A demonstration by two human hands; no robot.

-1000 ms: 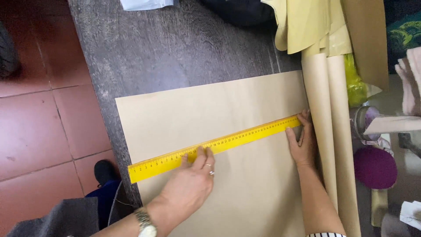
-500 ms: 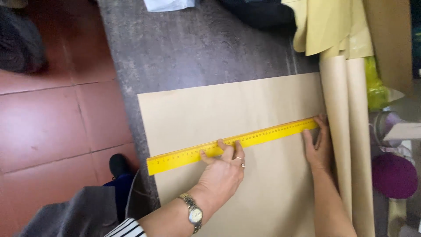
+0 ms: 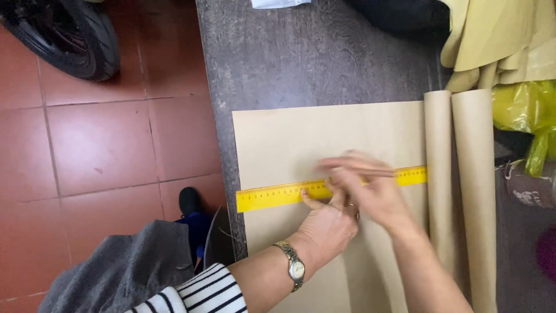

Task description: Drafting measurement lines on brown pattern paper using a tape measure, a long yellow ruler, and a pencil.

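Observation:
A long yellow ruler (image 3: 272,196) lies across a sheet of brown paper (image 3: 301,139) spread on a dark grey table (image 3: 301,52). My left hand (image 3: 327,223), with a wristwatch on its wrist, presses down on the ruler near its middle and holds it in place. Crossing over it is my right hand (image 3: 373,191), blurred by motion, just above the ruler's upper edge. It seems to grip a thin pencil (image 3: 379,172) that points left along the ruler. The ruler's right end reaches the paper rolls.
Two rolls of brown paper (image 3: 472,174) lie along the sheet's right side. Folded yellow sheets (image 3: 498,35) and a yellow plastic bag (image 3: 521,110) sit at the back right. Left of the table are red floor tiles (image 3: 104,145), a black tyre (image 3: 69,40) and my shoe (image 3: 190,201).
My right hand has left the ruler's right end and swept left to the middle, over my left hand. The left hand has kept pressing the ruler. The camera view has shifted left.

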